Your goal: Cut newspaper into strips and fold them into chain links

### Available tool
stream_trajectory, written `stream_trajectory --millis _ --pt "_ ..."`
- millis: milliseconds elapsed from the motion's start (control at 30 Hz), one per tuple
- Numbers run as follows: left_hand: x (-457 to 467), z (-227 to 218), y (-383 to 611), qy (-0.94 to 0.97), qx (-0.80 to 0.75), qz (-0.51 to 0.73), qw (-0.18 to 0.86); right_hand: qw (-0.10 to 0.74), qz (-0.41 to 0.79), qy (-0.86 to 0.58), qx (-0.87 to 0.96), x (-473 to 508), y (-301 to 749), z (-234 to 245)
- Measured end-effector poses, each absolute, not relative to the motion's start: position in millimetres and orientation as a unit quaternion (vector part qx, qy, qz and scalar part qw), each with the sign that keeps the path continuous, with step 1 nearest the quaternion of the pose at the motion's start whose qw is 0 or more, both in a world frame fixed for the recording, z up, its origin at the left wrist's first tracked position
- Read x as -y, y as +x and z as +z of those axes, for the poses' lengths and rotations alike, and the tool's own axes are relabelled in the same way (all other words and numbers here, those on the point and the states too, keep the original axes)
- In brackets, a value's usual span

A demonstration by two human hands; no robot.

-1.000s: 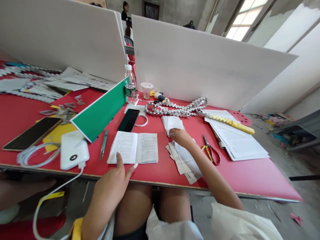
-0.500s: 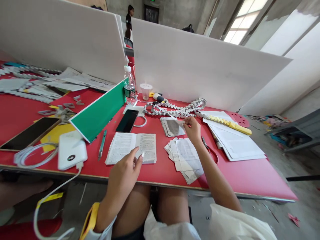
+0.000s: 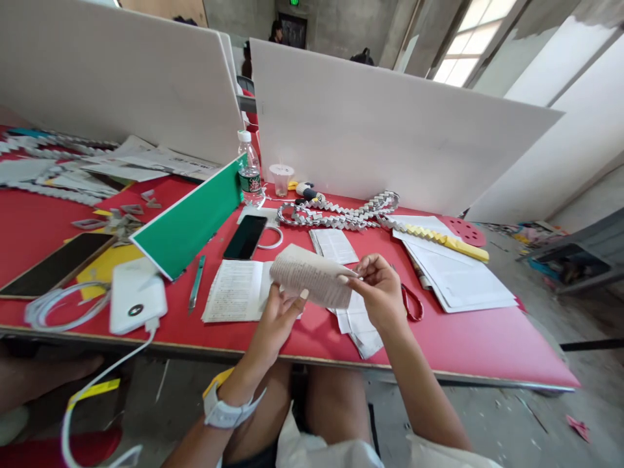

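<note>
Between my two hands a printed sheet of paper (image 3: pixel 312 276) is held up, curving over the right side of an open booklet (image 3: pixel 233 289). My left hand (image 3: pixel 280 318) pinches its lower left edge between thumb and fingers. At the sheet's right end my right hand (image 3: pixel 380 289) grips the edge with fingertips closed. Behind the sheet lies a small stack of printed pages (image 3: pixel 335 246). Loose paper pieces (image 3: pixel 361 331) lie under and beside my right hand. Red-handled scissors (image 3: pixel 413 304) rest just right of that hand, partly hidden by it.
A phone (image 3: pixel 245 237), a roll of tape (image 3: pixel 271 238), a cutter knife (image 3: pixel 197 284) and a white power bank (image 3: pixel 138 296) lie leftward. A folded-paper chain (image 3: pixel 336 218) stretches along the back, near a water bottle (image 3: pixel 250 172). White papers (image 3: pixel 463 279) lie right.
My right hand has come back toward me with the sheet from the small stack. My left hand has moved right from the booklet and taken hold of the sheet too.
</note>
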State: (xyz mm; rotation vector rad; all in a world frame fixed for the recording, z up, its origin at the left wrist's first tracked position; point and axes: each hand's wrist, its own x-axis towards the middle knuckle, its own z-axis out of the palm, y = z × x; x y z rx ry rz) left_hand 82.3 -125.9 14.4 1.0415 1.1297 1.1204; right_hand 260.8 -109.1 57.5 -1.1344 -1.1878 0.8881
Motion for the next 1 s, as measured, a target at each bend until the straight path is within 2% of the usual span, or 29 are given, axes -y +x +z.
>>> stream_trajectory --millis 100,233,333,533,633,733,867,933,1000 --pt "126.4 16.9 83.5 0.393 -0.476 0.534 0.578 0.590 0.380 -0.511 0.496 118.3 259.4 54.7" --pt "125.8 17.7 72.9 0.451 -0.532 0.549 0.461 0.560 0.268 -0.564 0.544 127.6 262.3 52.3" --pt "123.4 20.0 60.9 0.502 -0.573 0.524 0.380 0.485 0.170 -0.568 0.643 134.9 265.2 49.8" --pt "135.0 45.1 54.4 0.481 -0.566 0.504 0.441 0.341 0.068 -0.475 0.808 153.7 253.3 57.3" --pt "148.9 62.4 58.7 0.578 -0.511 0.461 0.439 0.343 0.146 -0.448 0.813 164.4 239.3 64.1" --pt "156.0 68.4 61.2 0.733 -0.404 0.389 0.385 0.424 0.260 -0.472 0.728 168.1 229.6 63.2" --pt "153.9 50.5 60.3 0.883 -0.325 0.301 0.152 0.541 0.414 -0.484 0.549 159.0 226.5 52.9" --pt "152.8 35.6 56.0 0.896 -0.332 0.295 0.016 0.532 0.525 -0.465 0.475 152.3 225.2 47.7" --pt "152.8 22.5 47.2 0.881 -0.342 0.316 -0.085 0.486 0.618 -0.443 0.431 145.4 221.7 42.7"
